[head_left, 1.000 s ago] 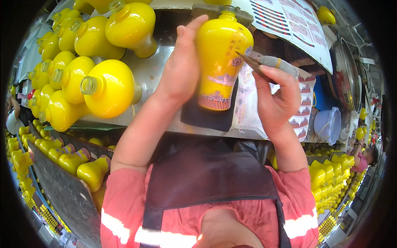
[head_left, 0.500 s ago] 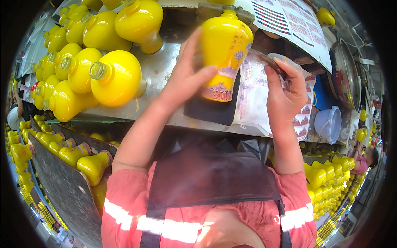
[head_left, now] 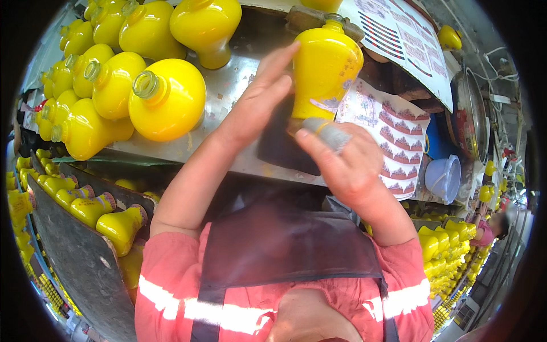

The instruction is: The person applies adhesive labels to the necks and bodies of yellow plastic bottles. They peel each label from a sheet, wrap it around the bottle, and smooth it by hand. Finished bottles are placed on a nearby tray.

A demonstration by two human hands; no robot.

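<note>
A glossy yellow bottle with purple floral decoration lies with its neck away from me, near a brown block, over a dark pad on the metal bench. My left hand lies along the bottle's left side, fingers stretched out and touching it. My right hand, with grey wrapping on a finger, is closed at the bottle's lower end. It grips a thin brown flat piece, pressed against the bottle's base and mostly hidden. Beside it lies a printed decal sheet with rows of reddish patterns.
Several plain yellow bottles lie at the left of the bench. Another printed sheet leans at the far right, above a pale bucket. Decorated bottles fill a rack below left; more stand low at right.
My right hand has come left and down from above the sheet to the bottle's base, with the brown piece. The bottle has turned, its lettering no longer facing up. My left thumb has left its front.
</note>
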